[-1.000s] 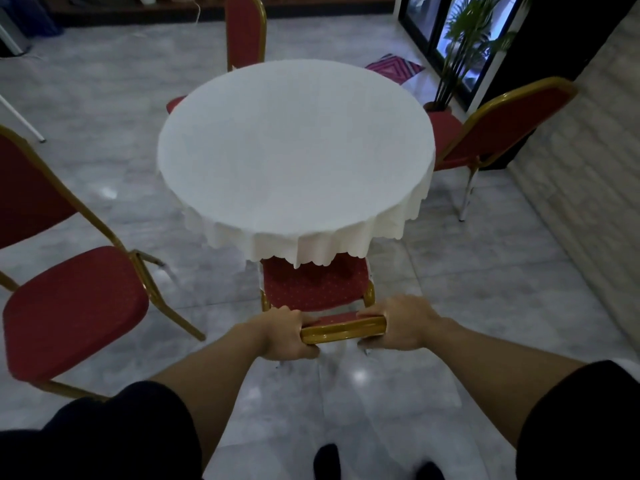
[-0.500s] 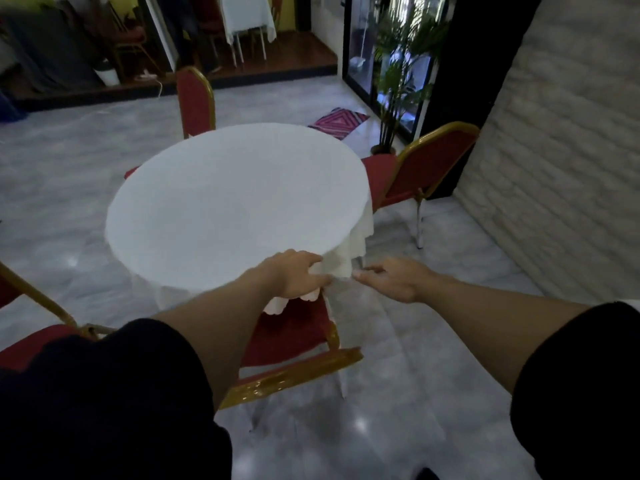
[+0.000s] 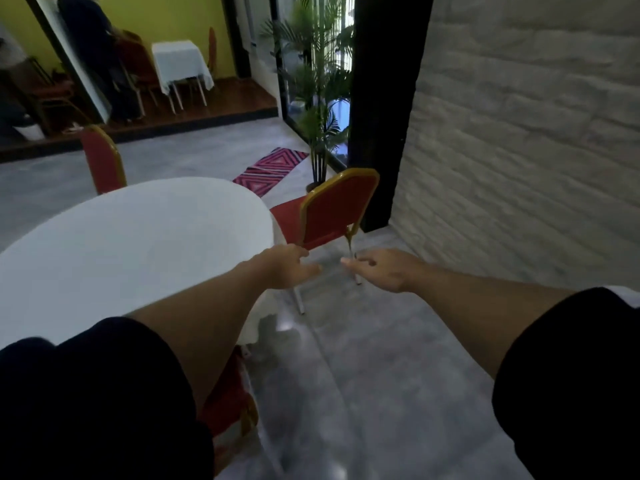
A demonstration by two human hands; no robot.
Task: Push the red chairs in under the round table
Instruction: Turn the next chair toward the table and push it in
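The round table (image 3: 131,244) with its white cloth fills the left. A red chair with a gold frame (image 3: 332,209) stands at the table's right side, its seat partly out from under the cloth and its back toward me. My left hand (image 3: 287,268) and my right hand (image 3: 381,268) reach out in front of me, both empty with fingers apart, short of that chair's back. Another red chair (image 3: 228,396) sits tucked under the near edge, mostly hidden by my left arm. A third red chair (image 3: 102,161) stands behind the table.
A white brick wall (image 3: 519,150) runs along the right, with a black pillar (image 3: 384,109) and a potted palm (image 3: 318,109) behind the chair. A patterned mat (image 3: 270,169) lies on the grey floor. A raised area at the back holds another covered table (image 3: 180,64).
Both hands have let go of the near chair, which now sits under the table. My view has swung right and the hands now reach toward the right-side chair.
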